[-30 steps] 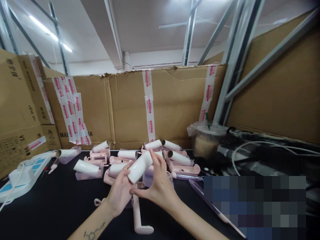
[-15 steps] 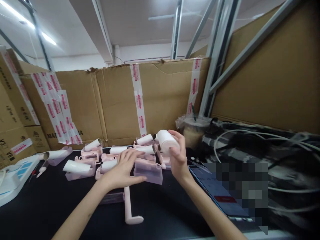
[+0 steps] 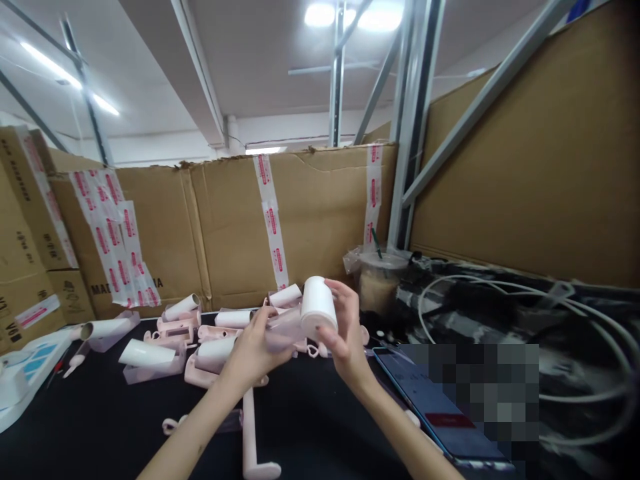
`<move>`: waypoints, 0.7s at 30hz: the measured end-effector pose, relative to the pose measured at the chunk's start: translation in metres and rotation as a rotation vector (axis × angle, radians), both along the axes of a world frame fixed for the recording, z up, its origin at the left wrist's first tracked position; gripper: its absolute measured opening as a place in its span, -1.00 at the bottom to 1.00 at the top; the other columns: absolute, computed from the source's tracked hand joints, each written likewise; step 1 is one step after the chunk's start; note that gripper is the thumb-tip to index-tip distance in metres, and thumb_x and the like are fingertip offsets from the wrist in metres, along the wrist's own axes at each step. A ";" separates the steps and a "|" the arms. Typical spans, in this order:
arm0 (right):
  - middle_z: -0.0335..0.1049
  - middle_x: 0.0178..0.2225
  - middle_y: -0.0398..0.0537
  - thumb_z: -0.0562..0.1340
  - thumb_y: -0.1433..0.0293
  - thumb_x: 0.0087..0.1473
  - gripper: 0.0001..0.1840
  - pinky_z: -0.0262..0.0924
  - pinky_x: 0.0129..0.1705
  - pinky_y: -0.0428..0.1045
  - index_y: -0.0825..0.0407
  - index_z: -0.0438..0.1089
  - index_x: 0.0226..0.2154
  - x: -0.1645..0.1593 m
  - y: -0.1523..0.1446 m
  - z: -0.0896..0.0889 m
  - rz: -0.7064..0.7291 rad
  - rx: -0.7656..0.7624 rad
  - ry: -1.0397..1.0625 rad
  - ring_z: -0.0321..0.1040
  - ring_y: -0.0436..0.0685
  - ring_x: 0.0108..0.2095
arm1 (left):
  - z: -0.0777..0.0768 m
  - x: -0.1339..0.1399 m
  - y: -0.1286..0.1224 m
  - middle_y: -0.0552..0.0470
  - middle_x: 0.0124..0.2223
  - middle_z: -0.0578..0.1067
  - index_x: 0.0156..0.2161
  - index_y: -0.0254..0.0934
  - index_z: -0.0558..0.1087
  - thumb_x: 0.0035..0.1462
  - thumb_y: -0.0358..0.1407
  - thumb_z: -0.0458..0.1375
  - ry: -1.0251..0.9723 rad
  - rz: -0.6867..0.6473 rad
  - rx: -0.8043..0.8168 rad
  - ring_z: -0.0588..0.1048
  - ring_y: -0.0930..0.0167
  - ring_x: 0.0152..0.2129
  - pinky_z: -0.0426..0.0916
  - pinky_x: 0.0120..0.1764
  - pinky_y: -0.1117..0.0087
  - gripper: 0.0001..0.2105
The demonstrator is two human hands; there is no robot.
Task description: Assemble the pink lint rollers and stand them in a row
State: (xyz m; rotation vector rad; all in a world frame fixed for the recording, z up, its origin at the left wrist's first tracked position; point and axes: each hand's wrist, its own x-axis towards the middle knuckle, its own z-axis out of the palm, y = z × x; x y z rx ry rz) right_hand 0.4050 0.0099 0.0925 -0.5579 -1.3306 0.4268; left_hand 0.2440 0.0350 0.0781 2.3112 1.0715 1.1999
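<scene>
Nearest, a pink L-shaped piece [image 3: 250, 427] lies on the black table [image 3: 305, 430]. Past it, the left hand [image 3: 257, 350] grips a translucent pinkish tray [image 3: 284, 328], while the right hand [image 3: 352, 337] grasps a white roll [image 3: 319, 300] right at that tray's end. Beyond, a clear tray [image 3: 140, 375] holds a tilted roll [image 3: 147, 355]; farther back, a plastic cup [image 3: 383, 257] contains tan drink [image 3: 376, 291].

Holding a white roll [image 3: 319, 303] in the right fingers [image 3: 345, 291] and a translucent case [image 3: 285, 328] close beside it in the left fingers [image 3: 261, 324], over a black tabletop [image 3: 310, 427], with more white rolls [image 3: 147, 354] left of the left fingers, and a phone [image 3: 430, 400] and drink cup [image 3: 380, 288] right of the right fingers.
</scene>
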 end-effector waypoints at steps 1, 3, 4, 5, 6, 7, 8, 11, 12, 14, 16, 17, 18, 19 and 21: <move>0.15 -0.06 0.04 0.27 0.05 -0.22 -0.24 0.17 -0.07 0.11 -0.04 0.03 0.00 -0.002 -0.002 -0.001 0.026 0.006 -0.066 0.20 0.24 -0.08 | 0.001 -0.002 -0.003 -0.06 -0.07 0.38 -0.05 -0.19 0.19 -0.12 -0.28 0.21 -0.062 0.014 0.013 0.38 0.26 -0.14 0.26 -0.11 0.24 -0.52; 0.16 -0.05 0.04 0.29 0.09 -0.21 -0.24 0.13 -0.02 0.12 -0.05 0.02 0.01 -0.007 -0.003 -0.005 0.067 -0.024 -0.194 0.19 0.25 -0.05 | 0.000 -0.006 -0.008 -0.08 -0.03 0.34 -0.04 -0.20 0.20 -0.14 -0.32 0.22 -0.131 0.038 0.060 0.32 0.24 -0.07 0.20 -0.05 0.22 -0.50; 0.15 -0.04 0.04 0.29 0.11 -0.20 -0.24 0.11 0.01 0.13 -0.05 0.01 0.02 -0.010 -0.002 -0.008 0.077 -0.054 -0.249 0.17 0.25 -0.02 | -0.001 -0.009 -0.009 -0.09 -0.02 0.33 -0.03 -0.20 0.20 -0.16 -0.33 0.23 -0.157 0.054 0.068 0.29 0.22 -0.05 0.18 -0.02 0.20 -0.48; 0.14 -0.02 0.05 0.30 0.13 -0.20 -0.24 0.08 0.03 0.14 -0.06 -0.01 0.02 -0.012 -0.001 -0.012 0.080 -0.086 -0.292 0.15 0.26 0.00 | -0.003 -0.012 -0.009 -0.10 -0.01 0.32 -0.03 -0.20 0.21 -0.18 -0.34 0.24 -0.183 0.066 0.059 0.28 0.21 -0.04 0.16 -0.01 0.19 -0.46; 0.12 -0.01 0.06 0.30 0.15 -0.20 -0.23 0.06 0.05 0.15 -0.06 -0.02 0.03 -0.015 0.000 -0.015 0.077 -0.113 -0.323 0.14 0.26 0.02 | -0.005 -0.014 -0.009 -0.10 -0.02 0.32 -0.04 -0.21 0.22 -0.21 -0.34 0.25 -0.214 0.073 0.036 0.27 0.19 -0.04 0.14 0.00 0.17 -0.45; 0.11 0.00 0.06 0.31 0.17 -0.20 -0.22 0.05 0.05 0.15 -0.06 -0.03 0.03 -0.017 0.002 -0.018 0.069 -0.131 -0.340 0.14 0.25 0.02 | -0.007 -0.017 -0.008 -0.10 -0.03 0.32 -0.06 -0.21 0.24 -0.24 -0.34 0.27 -0.244 0.066 0.002 0.26 0.18 -0.04 0.13 0.00 0.16 -0.46; 0.09 0.01 0.07 0.31 0.18 -0.19 -0.22 0.06 0.05 0.15 -0.06 -0.04 0.03 -0.018 0.004 -0.021 0.061 -0.139 -0.344 0.14 0.25 0.02 | -0.008 -0.019 -0.008 -0.10 -0.03 0.32 -0.08 -0.22 0.26 -0.26 -0.34 0.27 -0.278 0.041 -0.039 0.26 0.18 -0.04 0.12 0.01 0.16 -0.47; 0.08 0.00 0.08 0.30 0.16 -0.18 -0.24 0.12 0.01 0.13 -0.06 -0.06 0.02 -0.019 0.009 -0.025 0.053 -0.143 -0.285 0.18 0.22 -0.01 | -0.008 -0.023 -0.010 -0.08 -0.03 0.32 -0.09 -0.24 0.28 -0.22 -0.30 0.24 -0.464 -0.191 -0.284 0.28 0.21 -0.06 0.15 -0.02 0.22 -0.51; 0.09 -0.01 0.09 0.29 0.16 -0.17 -0.24 0.14 0.00 0.12 -0.05 -0.06 0.02 -0.019 0.010 -0.026 0.059 -0.145 -0.266 0.19 0.22 -0.02 | -0.006 -0.024 -0.011 -0.08 -0.03 0.34 -0.07 -0.24 0.26 -0.17 -0.26 0.21 -0.569 -0.292 -0.412 0.30 0.23 -0.08 0.18 -0.06 0.24 -0.52; 0.08 -0.02 0.09 0.28 0.17 -0.17 -0.23 0.15 -0.02 0.12 -0.05 -0.08 0.03 -0.018 0.012 -0.027 0.058 -0.134 -0.267 0.20 0.22 -0.03 | -0.003 -0.025 -0.015 -0.07 -0.07 0.38 -0.02 -0.23 0.23 -0.05 -0.15 0.09 -0.774 -0.450 -0.692 0.36 0.27 -0.15 0.25 -0.17 0.28 -0.55; 0.03 0.00 0.10 0.31 0.20 -0.23 -0.19 0.11 0.01 0.15 -0.05 -0.07 0.04 -0.017 0.013 -0.028 0.010 -0.082 -0.336 0.15 0.25 0.00 | -0.001 -0.024 -0.019 -0.06 -0.09 0.41 0.02 -0.21 0.22 0.03 -0.07 0.01 -0.872 -0.517 -0.923 0.39 0.28 -0.20 0.29 -0.26 0.31 -0.55; 0.00 0.02 0.10 0.32 0.20 -0.27 -0.17 0.07 0.04 0.17 -0.04 -0.05 0.03 -0.017 0.013 -0.029 -0.022 -0.045 -0.378 0.11 0.28 0.03 | -0.001 -0.024 -0.021 -0.06 -0.08 0.41 0.03 -0.20 0.22 0.06 -0.06 0.00 -0.878 -0.525 -0.993 0.40 0.28 -0.21 0.30 -0.28 0.32 -0.55; -0.03 0.03 0.10 0.33 0.20 -0.31 -0.15 0.03 0.06 0.20 -0.04 -0.04 0.03 -0.017 0.012 -0.029 -0.051 -0.007 -0.412 0.07 0.31 0.05 | -0.001 -0.023 -0.023 -0.05 -0.06 0.41 0.04 -0.18 0.23 0.06 -0.06 0.01 -0.868 -0.535 -1.035 0.41 0.29 -0.22 0.31 -0.30 0.33 -0.56; -0.05 0.04 0.10 0.33 0.20 -0.34 -0.14 -0.01 0.08 0.22 -0.04 -0.03 0.02 -0.017 0.012 -0.029 -0.064 0.024 -0.436 0.03 0.33 0.07 | -0.001 -0.022 -0.024 -0.05 -0.04 0.39 0.05 -0.15 0.22 0.07 -0.07 0.04 -0.856 -0.547 -1.052 0.42 0.29 -0.23 0.31 -0.29 0.32 -0.56; -0.07 0.03 0.10 0.31 0.16 -0.34 -0.14 -0.02 0.09 0.22 -0.04 -0.03 0.02 -0.019 0.011 -0.029 -0.050 0.060 -0.434 0.01 0.35 0.08 | -0.003 -0.021 -0.026 -0.03 -0.02 0.37 0.06 -0.09 0.21 0.06 -0.10 0.08 -0.863 -0.561 -1.042 0.44 0.30 -0.26 0.34 -0.29 0.27 -0.56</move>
